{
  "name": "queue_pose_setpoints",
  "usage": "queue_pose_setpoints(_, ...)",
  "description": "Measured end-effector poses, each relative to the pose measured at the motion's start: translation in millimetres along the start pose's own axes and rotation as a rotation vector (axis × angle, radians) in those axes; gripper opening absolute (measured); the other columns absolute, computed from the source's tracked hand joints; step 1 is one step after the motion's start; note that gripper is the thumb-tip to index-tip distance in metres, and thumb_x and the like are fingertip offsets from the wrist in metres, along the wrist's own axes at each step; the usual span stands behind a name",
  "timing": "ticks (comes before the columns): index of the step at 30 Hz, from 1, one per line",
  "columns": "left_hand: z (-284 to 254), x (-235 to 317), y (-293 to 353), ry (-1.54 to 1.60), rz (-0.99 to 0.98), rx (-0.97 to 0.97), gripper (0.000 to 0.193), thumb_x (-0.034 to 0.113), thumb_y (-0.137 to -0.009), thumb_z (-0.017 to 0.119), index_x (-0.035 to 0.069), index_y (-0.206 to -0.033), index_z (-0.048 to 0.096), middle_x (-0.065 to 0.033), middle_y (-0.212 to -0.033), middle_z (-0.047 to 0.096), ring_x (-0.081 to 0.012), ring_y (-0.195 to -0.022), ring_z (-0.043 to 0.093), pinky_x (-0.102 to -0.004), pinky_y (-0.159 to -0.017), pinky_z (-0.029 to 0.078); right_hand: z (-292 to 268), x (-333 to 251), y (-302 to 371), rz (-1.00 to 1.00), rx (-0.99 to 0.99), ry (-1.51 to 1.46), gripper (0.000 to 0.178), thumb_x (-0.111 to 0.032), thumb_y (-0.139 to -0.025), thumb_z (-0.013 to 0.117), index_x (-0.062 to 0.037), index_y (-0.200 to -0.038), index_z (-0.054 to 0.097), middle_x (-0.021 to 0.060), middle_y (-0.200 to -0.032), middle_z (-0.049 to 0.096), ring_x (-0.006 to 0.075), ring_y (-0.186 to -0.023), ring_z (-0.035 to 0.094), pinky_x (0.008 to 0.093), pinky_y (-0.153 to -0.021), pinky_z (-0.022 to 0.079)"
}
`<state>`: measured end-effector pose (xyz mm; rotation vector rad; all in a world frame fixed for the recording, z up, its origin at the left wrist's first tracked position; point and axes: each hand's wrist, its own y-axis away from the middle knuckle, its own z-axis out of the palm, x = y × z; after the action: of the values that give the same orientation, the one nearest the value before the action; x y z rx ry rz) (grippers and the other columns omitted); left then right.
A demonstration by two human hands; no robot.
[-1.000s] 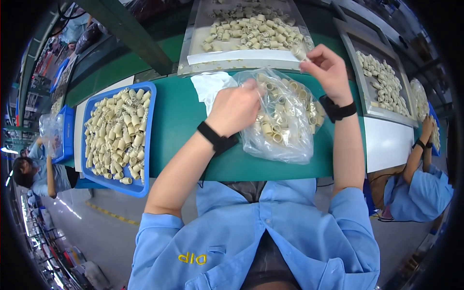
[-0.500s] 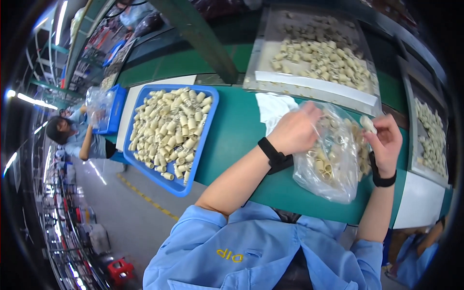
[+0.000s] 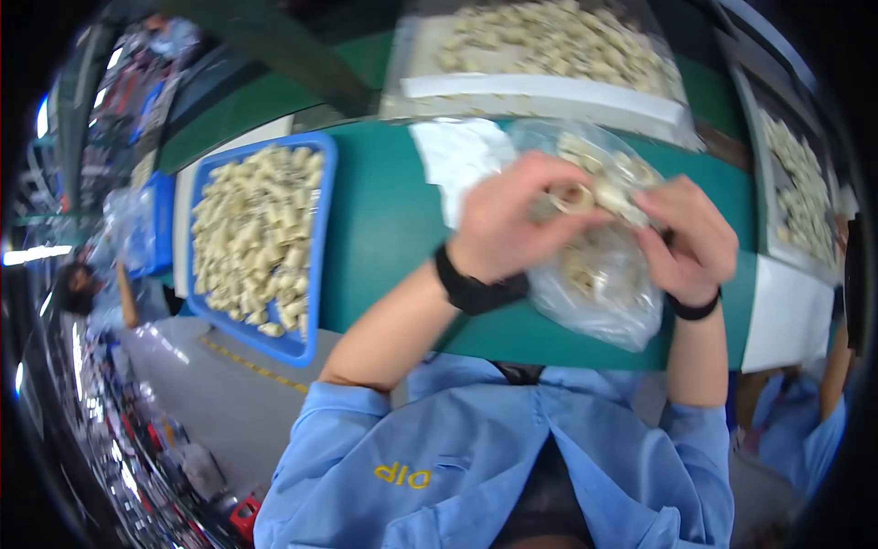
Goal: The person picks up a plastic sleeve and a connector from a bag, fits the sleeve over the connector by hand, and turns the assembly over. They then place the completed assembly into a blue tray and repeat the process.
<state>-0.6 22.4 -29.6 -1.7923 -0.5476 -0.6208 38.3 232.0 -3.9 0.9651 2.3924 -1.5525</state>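
Note:
In front of my chest, my left hand [image 3: 521, 220] pinches a short cream tube [image 3: 572, 196] with a round open end. Right against it, my right hand [image 3: 690, 238] grips a whitish-cream part [image 3: 620, 203] between thumb and fingers. Blur hides whether these two pieces are joined. Under both hands lies a clear plastic bag [image 3: 599, 320] with several cream tubes inside, resting on the green table [image 3: 384, 238]. A white crumpled sheet [image 3: 462, 160] sits just beyond my left hand. Black bands circle both wrists.
To the left stands a blue tray [image 3: 320, 238] heaped with cream tubes. Metal-edged trays of similar parts are at the back [image 3: 558, 91] and far right [image 3: 796, 183]. A white board [image 3: 791, 316] lies at right. A co-worker [image 3: 96, 288] is at far left.
My hands have come together above the bag; the right one has brought its cream part leftward to the tube in the left. The left has left the bag's edge. The whole view has shifted.

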Motion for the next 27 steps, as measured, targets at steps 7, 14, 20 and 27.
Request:
queue_pose_setpoints(7, 1, -3, -3, -0.025, -0.036, -0.141, 0.033, 0.003, -0.068, 0.084, 0.002, -0.098, 0.070, -0.0076, -0.087, 0.068, -0.0141, -0.073, 0.066, -0.0231, -0.060, 0.055, 6, -4, 7, -0.038, 0.111, -0.089, 0.035, 0.013, -0.063, 0.072, 0.0055, -0.097, 0.068, 0.0128, -0.083, 0.065, 0.0217, -0.068, 0.061, 0.0305, -0.058, 0.045)
queue_pose_setpoints(14, 8, -4, 0, 0.110, -0.118, -0.106, 0.034, -0.006, -0.070, 0.078, 0.003, -0.102, 0.071, -0.0075, -0.091, 0.070, -0.0117, -0.079, 0.068, -0.0220, -0.061, 0.057, 8, -3, 8, -0.155, -0.007, 0.019, 0.037, 0.012, -0.059, 0.073, 0.0013, -0.095, 0.071, 0.0086, -0.082, 0.065, 0.0197, -0.065, 0.061, 0.0282, -0.056, 0.047)
queue_pose_setpoints(20, 4, -3, 0, 0.041, -0.136, -0.215, 0.035, -0.012, -0.072, 0.071, 0.003, -0.104, 0.071, -0.0088, -0.094, 0.072, -0.0126, -0.078, 0.070, -0.0218, -0.060, 0.057, 7, -3, 8, -0.175, -0.030, 0.095, 0.034, 0.007, -0.063, 0.077, 0.0003, -0.096, 0.071, 0.0069, -0.081, 0.064, 0.0196, -0.065, 0.060, 0.0278, -0.056, 0.047)
queue_pose_setpoints(27, 3, -8, 3, 0.015, -0.131, -0.189, 0.035, -0.012, -0.071, 0.071, 0.002, -0.103, 0.072, -0.0093, -0.089, 0.072, -0.0125, -0.068, 0.070, -0.0214, -0.058, 0.056, 10, -1, 7, -0.198, 0.073, 0.091, 0.030, -0.011, -0.066, 0.081, -0.0030, -0.093, 0.069, 0.0054, -0.080, 0.063, 0.0201, -0.062, 0.060, 0.0288, -0.053, 0.048)
